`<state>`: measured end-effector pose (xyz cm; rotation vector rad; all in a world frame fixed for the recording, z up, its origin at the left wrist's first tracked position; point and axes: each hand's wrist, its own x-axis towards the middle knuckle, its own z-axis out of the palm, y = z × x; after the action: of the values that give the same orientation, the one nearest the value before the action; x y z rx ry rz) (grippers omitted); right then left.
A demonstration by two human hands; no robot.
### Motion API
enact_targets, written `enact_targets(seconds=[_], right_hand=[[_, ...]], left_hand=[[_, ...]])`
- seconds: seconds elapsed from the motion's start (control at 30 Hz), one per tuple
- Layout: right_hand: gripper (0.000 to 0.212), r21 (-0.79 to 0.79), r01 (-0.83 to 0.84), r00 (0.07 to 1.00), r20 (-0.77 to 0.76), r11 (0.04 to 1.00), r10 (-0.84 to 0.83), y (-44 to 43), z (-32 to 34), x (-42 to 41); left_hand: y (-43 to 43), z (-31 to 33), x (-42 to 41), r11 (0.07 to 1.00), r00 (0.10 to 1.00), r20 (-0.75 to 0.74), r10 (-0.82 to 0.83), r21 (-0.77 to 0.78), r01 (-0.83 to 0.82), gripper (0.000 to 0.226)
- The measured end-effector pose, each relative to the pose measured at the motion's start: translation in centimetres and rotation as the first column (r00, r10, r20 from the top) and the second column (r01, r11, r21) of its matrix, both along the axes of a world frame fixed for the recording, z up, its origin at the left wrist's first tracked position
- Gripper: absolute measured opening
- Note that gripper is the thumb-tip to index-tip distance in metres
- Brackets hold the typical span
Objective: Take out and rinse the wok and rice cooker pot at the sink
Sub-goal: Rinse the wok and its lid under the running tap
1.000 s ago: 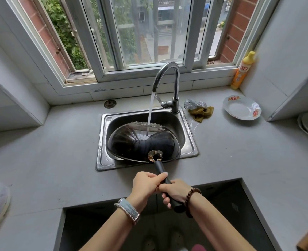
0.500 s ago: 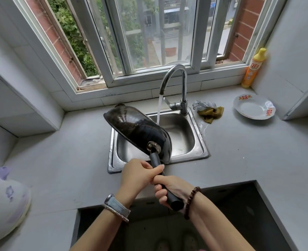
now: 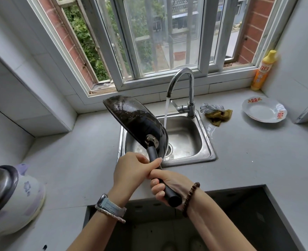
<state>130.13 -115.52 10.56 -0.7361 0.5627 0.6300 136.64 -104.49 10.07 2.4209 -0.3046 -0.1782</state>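
Your left hand (image 3: 131,171) and right hand (image 3: 166,187) both grip the wok (image 3: 135,122) handle, tilted over the sink's (image 3: 206,142) left edge.

Left hand (image 3: 131,171): bare. Directly behind the grip, on the wrist, a wristwatch (image 3: 111,208) is worn. Its band is a woven grey-blue fabric with silver-toned edging. A silver case corner shows on the side away from the grip.

Right hand (image 3: 167,185): bare. Directly behind the grip, on the wrist, a bracelet (image 3: 191,198) is worn: one strand of round, dark brown beads.

Both forearms, rearward of the grip, are bare down to the frame edge.
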Motion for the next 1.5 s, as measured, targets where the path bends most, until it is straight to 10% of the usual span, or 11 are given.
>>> enact_targets(seconds=[0.53,0.67,0.83,1.03,1.23,1.5], right_hand=[[0.005,-0.133,-0.085,0.988,0.114,0.987,0.101,1.0,1.6,0.4],[0.015,-0.196,-0.047,0.988,0.135,0.980,0.074,1.8,2.2,0.5],[0.025,-0.289,-0.078,0.985,0.128,0.954,0.119,2.2,2.2,0.7],[0.038,-0.171,-0.114,0.983,0.125,0.979,0.136,2.9,2.8,0.9],[0.027,0.058,-0.074,0.994,0.086,0.996,0.069,1.7,2.2,1.1],[0.017,-0.148,-0.196,0.952,0.208,0.969,0.224,2.5,2.1,2.6]], left_hand=[[1.1,1.5,-0.3,0.952,0.964,-0.255,0.071,-0.273,-0.142,0.046],[0.7,1.0,0.3,0.850,0.621,-0.763,-0.180,-0.438,-0.292,0.064],[0.1,0.6,0.5,0.578,0.341,-0.772,-0.536,-0.630,-0.518,0.050],[-1.3,0.0,0.3,0.218,0.378,-0.651,-0.658,-0.645,-0.732,0.038],[-0.4,-0.5,2.2,0.293,0.360,-0.627,-0.690,-0.698,-0.653,0.035],[0.1,0.6,3.0,0.374,0.475,-0.750,-0.461,-0.649,-0.662,0.023]])
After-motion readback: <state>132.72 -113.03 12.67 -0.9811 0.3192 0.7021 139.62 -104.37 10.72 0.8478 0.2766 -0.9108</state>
